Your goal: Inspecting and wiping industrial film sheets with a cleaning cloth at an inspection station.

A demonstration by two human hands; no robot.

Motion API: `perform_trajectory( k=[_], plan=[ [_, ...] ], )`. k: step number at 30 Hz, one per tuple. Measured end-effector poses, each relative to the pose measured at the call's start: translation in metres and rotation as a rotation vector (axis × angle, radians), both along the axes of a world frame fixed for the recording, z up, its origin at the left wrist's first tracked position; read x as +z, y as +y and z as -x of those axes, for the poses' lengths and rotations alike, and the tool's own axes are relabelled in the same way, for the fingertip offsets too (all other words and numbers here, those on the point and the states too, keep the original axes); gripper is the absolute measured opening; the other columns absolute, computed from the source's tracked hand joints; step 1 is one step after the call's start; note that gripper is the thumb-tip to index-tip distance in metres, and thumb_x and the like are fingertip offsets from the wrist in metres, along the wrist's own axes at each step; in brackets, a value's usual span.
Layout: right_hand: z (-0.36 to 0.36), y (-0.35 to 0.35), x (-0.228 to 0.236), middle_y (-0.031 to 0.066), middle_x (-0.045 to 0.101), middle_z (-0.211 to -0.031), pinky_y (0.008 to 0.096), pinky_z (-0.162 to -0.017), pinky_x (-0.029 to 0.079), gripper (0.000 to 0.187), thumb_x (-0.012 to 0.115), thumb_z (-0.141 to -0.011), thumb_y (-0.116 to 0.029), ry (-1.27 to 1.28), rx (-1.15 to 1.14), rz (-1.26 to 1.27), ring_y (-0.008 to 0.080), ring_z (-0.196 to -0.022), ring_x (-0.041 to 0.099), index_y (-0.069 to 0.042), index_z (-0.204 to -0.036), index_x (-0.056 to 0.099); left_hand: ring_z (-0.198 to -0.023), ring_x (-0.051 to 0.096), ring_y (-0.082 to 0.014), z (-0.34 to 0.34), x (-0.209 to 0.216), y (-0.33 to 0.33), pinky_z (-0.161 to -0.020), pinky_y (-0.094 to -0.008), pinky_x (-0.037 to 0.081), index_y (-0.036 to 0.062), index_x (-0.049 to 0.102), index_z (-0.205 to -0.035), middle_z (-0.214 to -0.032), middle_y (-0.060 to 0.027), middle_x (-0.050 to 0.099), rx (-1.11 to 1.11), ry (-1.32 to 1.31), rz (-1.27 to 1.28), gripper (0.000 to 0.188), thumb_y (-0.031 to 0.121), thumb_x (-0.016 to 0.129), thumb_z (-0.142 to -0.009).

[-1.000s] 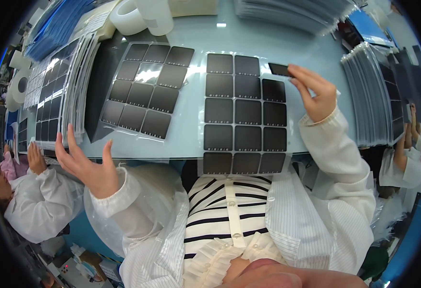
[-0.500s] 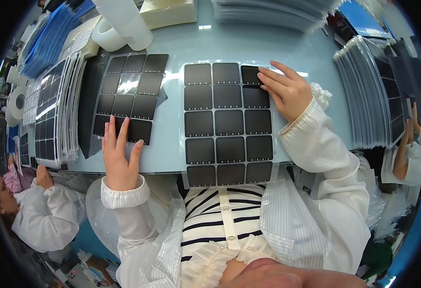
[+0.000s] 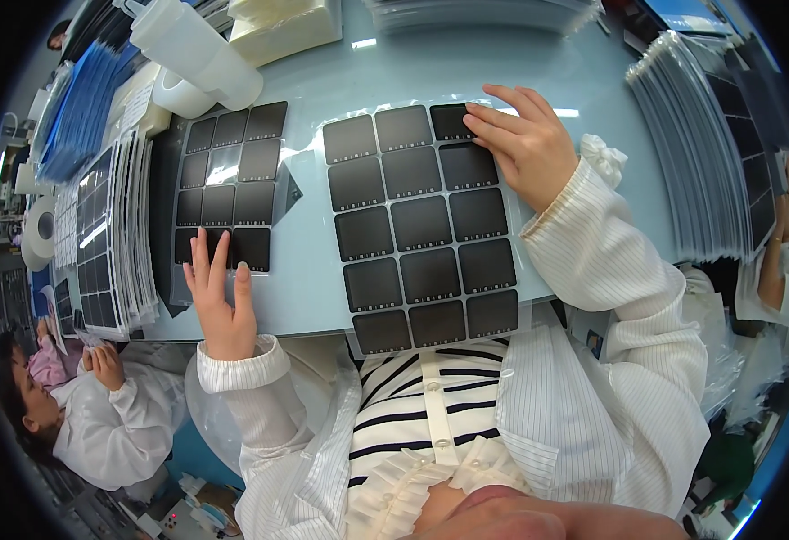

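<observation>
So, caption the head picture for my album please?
Left fingers over one dark-squared sheet, right fingers at the top-right square of another sheet.

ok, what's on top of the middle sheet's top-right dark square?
The right hand, its fingertips overlapping the dark square along its right edge. What lies beneath them is hidden.

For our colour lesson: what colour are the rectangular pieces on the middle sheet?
The rectangular pieces: dark grey to black, clearest in the head view.
</observation>
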State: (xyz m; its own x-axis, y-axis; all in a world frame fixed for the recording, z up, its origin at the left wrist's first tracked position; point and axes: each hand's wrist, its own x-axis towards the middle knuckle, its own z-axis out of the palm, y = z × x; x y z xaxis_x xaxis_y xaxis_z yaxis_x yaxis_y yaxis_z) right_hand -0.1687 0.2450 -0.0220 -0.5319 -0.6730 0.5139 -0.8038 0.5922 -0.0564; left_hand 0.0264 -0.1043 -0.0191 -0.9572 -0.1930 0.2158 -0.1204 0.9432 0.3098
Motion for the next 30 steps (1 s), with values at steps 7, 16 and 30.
perform_trajectory(
  k=[7,16,30],
  plan=[
    [0.004,-0.001,0.0,0.0042,0.068,-0.105,0.0396,-0.091,0.044,0.024,0.066,-0.074,-0.003,0.008,0.007,0.012,0.0275,-0.108,0.055,-0.004,-0.098,0.068,-0.135,0.032,-0.0353,0.005,0.021,0.065,-0.109,-0.0486,0.021,0.0034,0.056,-0.125,-0.142,-0.0184,0.041,-0.377,-0.005,-0.238,0.04,0.009,0.053,-0.086],
    [0.005,0.0,-0.002,0.0034,0.067,-0.107,0.0394,-0.092,0.043,0.024,0.065,-0.075,-0.002,0.014,0.0,-0.011,0.0254,-0.109,0.055,-0.004,-0.099,0.068,-0.133,0.036,-0.0344,0.012,0.016,0.073,-0.108,-0.0485,0.025,0.006,0.055,-0.127,-0.141,-0.0167,0.043,-0.515,-0.118,-0.167,0.045,0.005,0.054,-0.082],
    [0.004,0.03,0.016,0.0123,0.061,-0.12,0.0372,-0.095,0.044,0.043,0.062,-0.078,0.003,-0.029,0.04,0.281,0.0285,-0.115,0.053,-0.004,-0.121,0.058,-0.138,0.026,-0.0336,0.019,0.013,0.088,-0.11,-0.0534,0.012,0.0094,0.044,-0.137,-0.145,-0.0059,0.039,-0.411,-0.083,0.078,0.058,0.029,0.059,-0.084]
  ],
)
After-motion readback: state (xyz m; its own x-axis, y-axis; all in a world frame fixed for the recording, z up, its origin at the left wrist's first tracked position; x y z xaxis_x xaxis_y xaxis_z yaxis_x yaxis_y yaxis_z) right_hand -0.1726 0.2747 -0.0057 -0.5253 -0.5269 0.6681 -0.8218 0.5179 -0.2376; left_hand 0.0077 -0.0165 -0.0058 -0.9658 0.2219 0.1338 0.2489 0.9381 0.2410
